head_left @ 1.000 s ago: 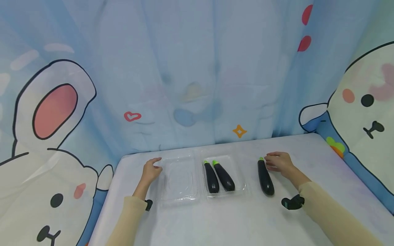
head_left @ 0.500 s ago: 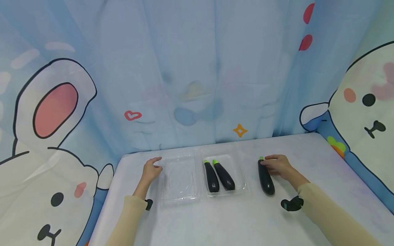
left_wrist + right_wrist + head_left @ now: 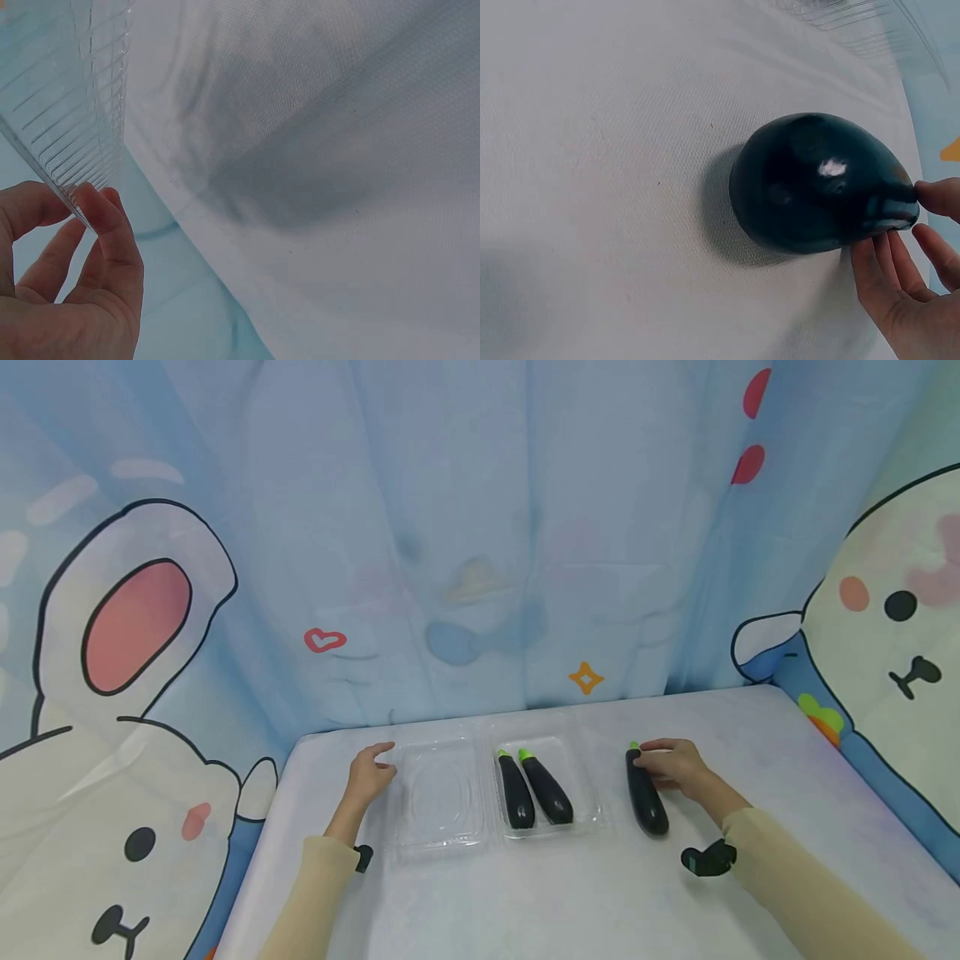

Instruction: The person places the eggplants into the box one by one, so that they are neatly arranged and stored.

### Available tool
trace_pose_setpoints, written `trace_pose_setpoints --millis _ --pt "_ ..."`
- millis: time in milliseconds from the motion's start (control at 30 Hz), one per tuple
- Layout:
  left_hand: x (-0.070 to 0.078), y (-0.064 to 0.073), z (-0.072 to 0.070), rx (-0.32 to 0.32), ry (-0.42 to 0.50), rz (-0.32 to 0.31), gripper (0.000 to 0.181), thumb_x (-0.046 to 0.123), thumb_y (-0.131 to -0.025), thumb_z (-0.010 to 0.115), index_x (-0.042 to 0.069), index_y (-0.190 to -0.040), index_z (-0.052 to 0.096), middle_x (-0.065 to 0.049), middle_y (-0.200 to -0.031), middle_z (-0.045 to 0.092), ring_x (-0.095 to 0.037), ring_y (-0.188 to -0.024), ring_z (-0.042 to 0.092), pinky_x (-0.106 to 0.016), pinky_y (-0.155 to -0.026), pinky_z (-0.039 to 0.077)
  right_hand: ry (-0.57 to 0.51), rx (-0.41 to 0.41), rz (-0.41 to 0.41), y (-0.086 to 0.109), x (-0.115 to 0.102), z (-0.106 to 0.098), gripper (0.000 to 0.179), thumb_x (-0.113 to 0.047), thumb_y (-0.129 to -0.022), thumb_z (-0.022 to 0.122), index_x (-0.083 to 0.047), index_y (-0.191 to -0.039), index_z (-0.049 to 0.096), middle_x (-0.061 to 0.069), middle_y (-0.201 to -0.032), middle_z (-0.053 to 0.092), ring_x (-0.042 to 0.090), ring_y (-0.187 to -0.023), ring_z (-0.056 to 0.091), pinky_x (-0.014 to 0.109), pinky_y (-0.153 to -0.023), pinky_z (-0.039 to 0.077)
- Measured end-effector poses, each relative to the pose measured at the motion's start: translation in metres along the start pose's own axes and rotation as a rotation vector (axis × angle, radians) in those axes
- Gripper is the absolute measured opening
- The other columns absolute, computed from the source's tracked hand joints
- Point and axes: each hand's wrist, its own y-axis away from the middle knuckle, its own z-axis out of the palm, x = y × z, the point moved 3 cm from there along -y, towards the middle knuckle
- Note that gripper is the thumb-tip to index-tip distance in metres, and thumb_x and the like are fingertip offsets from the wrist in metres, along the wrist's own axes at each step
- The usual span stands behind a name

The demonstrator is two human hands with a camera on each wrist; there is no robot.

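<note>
Eggplant (image 3: 648, 797), pinched by right hand (image 3: 675, 765), has a gap to clear container (image 3: 438, 793), whose edge left hand (image 3: 367, 776) seemingly grips.

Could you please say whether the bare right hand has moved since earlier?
Yes; the right hand has shifted leftward in the head view, against the orange four-pointed star.

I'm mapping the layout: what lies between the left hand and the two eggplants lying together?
The clear left tray, then the left rim of the right tray holding the eggplants; the head view shows this.
</note>
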Motion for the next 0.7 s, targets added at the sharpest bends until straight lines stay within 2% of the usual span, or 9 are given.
trace_pose_setpoints --millis 200,367,700 --pt "0.000 0.000 0.000 0.000 0.003 -0.007 0.047 -0.005 -0.083 0.060 -0.004 -0.129 0.062 -0.031 -0.134 0.052 -0.037 -0.094 0.068 -0.043 -0.073 0.056 0.006 -0.008 -0.017 0.000 -0.001 -0.001 0.056 -0.012 -0.091 0.064 0.012 -0.138 0.043 0.038 -0.133 0.048 0.044 -0.113 0.059 0.044 -0.084 0.055" --pt "0.000 0.001 0.001 0.002 0.000 -0.007 0.046 -0.006 -0.083 0.059 -0.005 -0.129 0.062 -0.031 -0.134 0.052 -0.036 -0.093 0.068 -0.042 -0.072 0.056 0.005 -0.015 -0.028 0.001 -0.005 -0.002 0.056 -0.012 -0.094 0.062 0.011 -0.140 0.042 0.038 -0.137 0.045 0.045 -0.120 0.055 0.047 -0.091 0.052" --pt "0.002 0.002 0.001 -0.006 0.002 -0.025 0.047 -0.004 -0.083 0.059 -0.003 -0.129 0.061 -0.031 -0.135 0.051 -0.035 -0.095 0.067 -0.042 -0.074 0.055 0.022 -0.043 -0.093 0.004 -0.030 -0.008 0.057 -0.015 -0.096 0.060 0.011 -0.142 0.039 0.037 -0.140 0.042 0.048 -0.127 0.048 0.052 -0.095 0.049"
